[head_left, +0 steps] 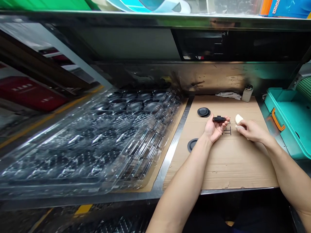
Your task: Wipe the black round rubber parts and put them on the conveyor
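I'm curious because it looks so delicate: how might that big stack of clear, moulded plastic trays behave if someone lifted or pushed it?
The clear, moulded plastic tray stack would probably flex, as its walls look thin and see-through. Its glossy surfaces suggest slipperiness. Dark round shapes in its far pockets, possibly parts, may add weight.

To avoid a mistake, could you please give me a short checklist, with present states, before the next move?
1. Left hand holds the black part: ok.
2. Right hand holds the white piece: ok.
3. Bottle apart from both hands: ok, it stands toward the back.
4. Nearer black disc in full view: not ok, the left forearm partly covers it.
5. Underside of the black part clean: cannot tell, hidden from view.
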### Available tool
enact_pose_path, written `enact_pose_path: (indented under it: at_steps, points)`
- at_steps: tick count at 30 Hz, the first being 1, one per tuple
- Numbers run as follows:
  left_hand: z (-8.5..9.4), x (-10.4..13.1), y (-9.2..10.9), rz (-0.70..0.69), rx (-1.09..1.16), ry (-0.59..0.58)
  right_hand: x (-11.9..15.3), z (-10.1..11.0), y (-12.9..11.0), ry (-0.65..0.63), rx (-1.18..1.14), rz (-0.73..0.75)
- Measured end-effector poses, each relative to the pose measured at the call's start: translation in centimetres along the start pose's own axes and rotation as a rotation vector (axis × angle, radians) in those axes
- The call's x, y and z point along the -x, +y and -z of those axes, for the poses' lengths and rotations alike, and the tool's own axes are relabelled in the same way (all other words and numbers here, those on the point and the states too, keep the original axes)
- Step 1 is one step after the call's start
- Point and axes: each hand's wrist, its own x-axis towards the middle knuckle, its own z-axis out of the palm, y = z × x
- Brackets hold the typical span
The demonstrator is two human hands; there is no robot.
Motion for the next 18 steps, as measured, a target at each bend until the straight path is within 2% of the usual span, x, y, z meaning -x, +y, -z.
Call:
enact_pose_path:
  at_steps: [4,8,12,18]
  points:
    - [-0.1,0.1,-0.4,0.037,-0.063,-0.011,-0.4,0.4,-0.2,0.176,-0.119,0.064]
    - [0.0,-0.1,-1.7,0.076,-0.264,-0.018,-0.8,-0.3,0.0,0.303,-0.115,0.152]
    - [-0.2,-0.3,-3.4,0.055,-0.468,-0.07,-1.0,-1.7,0.4,0.282,-0.013,0.203]
    - [-0.3,-0.3,-4.9,-0.105,-0.665,-0.072,-1.1,-2.6,0.0,0.254,0.159,0.189]
